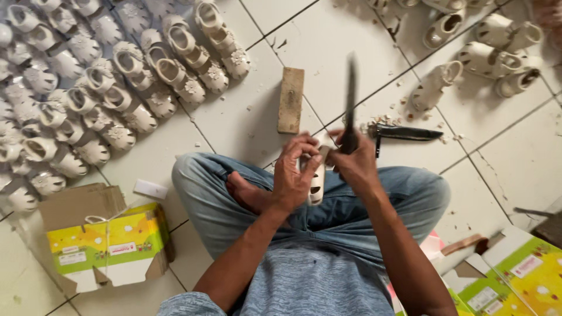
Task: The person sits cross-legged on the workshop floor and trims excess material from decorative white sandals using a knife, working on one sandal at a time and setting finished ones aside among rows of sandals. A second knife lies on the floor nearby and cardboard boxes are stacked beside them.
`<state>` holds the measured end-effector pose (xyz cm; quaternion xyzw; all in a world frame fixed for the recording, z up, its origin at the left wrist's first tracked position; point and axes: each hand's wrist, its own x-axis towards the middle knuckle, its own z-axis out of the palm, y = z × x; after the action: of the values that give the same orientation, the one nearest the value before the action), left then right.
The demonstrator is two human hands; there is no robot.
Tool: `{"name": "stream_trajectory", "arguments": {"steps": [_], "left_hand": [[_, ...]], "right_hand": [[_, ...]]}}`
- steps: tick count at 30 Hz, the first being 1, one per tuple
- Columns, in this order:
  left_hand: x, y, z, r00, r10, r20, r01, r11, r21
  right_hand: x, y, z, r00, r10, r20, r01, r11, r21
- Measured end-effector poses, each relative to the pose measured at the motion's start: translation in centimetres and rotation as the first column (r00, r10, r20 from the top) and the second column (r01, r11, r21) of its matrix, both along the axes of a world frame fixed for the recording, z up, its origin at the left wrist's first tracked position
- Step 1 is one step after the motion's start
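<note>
The small white strapped sandal (317,178) sits upright in the left hand (294,175), fingers curled closed around it. The right hand (354,161) is fisted around a long dark blade (350,96), raised vertically just beside the sandal.

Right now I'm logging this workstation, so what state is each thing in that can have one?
Left hand: closed around a white sandal over the lap.
Right hand: gripping a dark blade, pointing up, blurred.
Wooden block: lying flat on the tiles.
Second knife: lying on the floor, unheld.
White sandals on the left: laid in rows.
Sandals at upper right: scattered loosely.
Yellow-green box: flaps open.
</note>
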<state>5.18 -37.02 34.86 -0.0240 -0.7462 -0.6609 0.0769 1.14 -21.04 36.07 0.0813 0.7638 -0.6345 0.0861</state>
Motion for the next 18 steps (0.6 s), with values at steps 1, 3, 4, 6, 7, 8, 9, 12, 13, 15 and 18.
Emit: {"name": "stream_trajectory", "arguments": {"steps": [1,3,4,6,7,8,9,12,13,15,18], "left_hand": [[-0.2,-0.5,-0.8,0.999,-0.020,0.034,0.017,0.996,0.083],[-0.2,-1.9,-2.4,0.995,0.039,0.090,-0.031,0.996,-0.083],[-0.4,-2.8,-3.2,0.991,0.073,0.109,-0.055,0.985,-0.165],[-1.3,-4.9,-4.6,0.976,0.180,0.124,-0.112,0.899,-0.423],[-1.8,-5.8,-5.3,0.964,0.233,0.124,-0.131,0.831,-0.541],[-2.8,-6.7,-6.0,0.973,0.230,-0.002,-0.179,0.755,-0.630],[-4.2,-7.5,-6.7,0.970,0.208,-0.129,-0.237,0.671,-0.703],[-8.2,-8.1,-8.8,0.960,0.119,-0.253,-0.276,0.558,-0.783],[-9.3,-8.1,-9.5,0.962,0.093,-0.257,-0.265,0.546,-0.795],[-10.2,-7.7,-10.6,0.972,0.149,-0.182,-0.235,0.681,-0.694],[-10.5,-7.1,-11.9,0.989,0.124,-0.085,-0.150,0.793,-0.590]], "right_hand": [[0.0,-0.9,-1.0,0.998,0.026,0.062,-0.024,0.999,-0.036],[0.8,-1.9,-2.8,0.986,0.038,0.165,-0.030,0.998,-0.055],[1.1,-2.6,-3.8,0.979,0.028,0.200,-0.021,0.999,-0.035],[1.0,-3.0,-5.4,0.979,-0.005,0.206,0.009,1.000,-0.015],[1.0,-3.1,-6.1,0.982,-0.028,0.186,0.031,0.999,-0.015],[0.7,-3.1,-6.8,0.985,-0.053,0.167,0.057,0.998,-0.014],[0.1,-3.0,-7.4,0.990,-0.070,0.124,0.064,0.997,0.053],[-2.4,-2.9,-8.9,0.996,-0.062,-0.071,0.078,0.968,0.240],[-3.6,-3.3,-9.4,0.983,-0.028,-0.179,0.079,0.954,0.289],[-5.1,-3.9,-10.0,0.993,-0.033,-0.113,0.064,0.958,0.278],[-6.3,-4.9,-10.5,0.982,-0.076,0.173,0.043,0.982,0.186]]}}
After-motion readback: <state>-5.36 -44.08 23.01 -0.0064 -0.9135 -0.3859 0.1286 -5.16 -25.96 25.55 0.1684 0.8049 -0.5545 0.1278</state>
